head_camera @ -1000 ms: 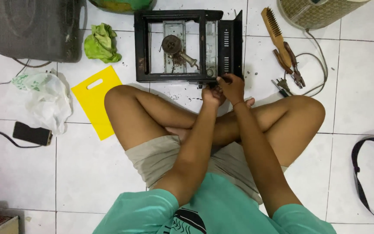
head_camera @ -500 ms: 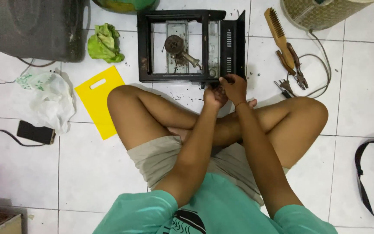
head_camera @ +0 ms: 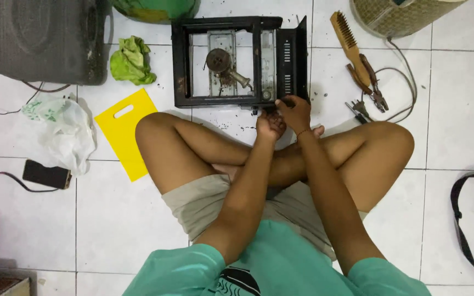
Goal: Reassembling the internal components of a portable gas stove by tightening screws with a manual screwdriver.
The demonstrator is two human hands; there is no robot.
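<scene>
I sit cross-legged on white floor tiles with a black gas stove frame (head_camera: 185,66) lying open in front of my knees; its burner (head_camera: 218,60) and metal pipe show inside. My left hand (head_camera: 270,125) is curled at the stove's near edge, fingers closed around something small that I cannot make out. My right hand (head_camera: 294,109) is right beside it, fingertips pinching at the same near edge of the frame. Both hands touch each other.
A wire brush (head_camera: 348,38) and pliers (head_camera: 373,87) lie right of the stove, with a cable. A green rag (head_camera: 131,60), yellow cutting board (head_camera: 124,129), plastic bag (head_camera: 64,129), phone (head_camera: 46,174) and dark case (head_camera: 45,38) lie left. A black strap (head_camera: 462,219) lies far right.
The view has shifted slightly; my hands stay at the stove's near edge with only small finger movement.
</scene>
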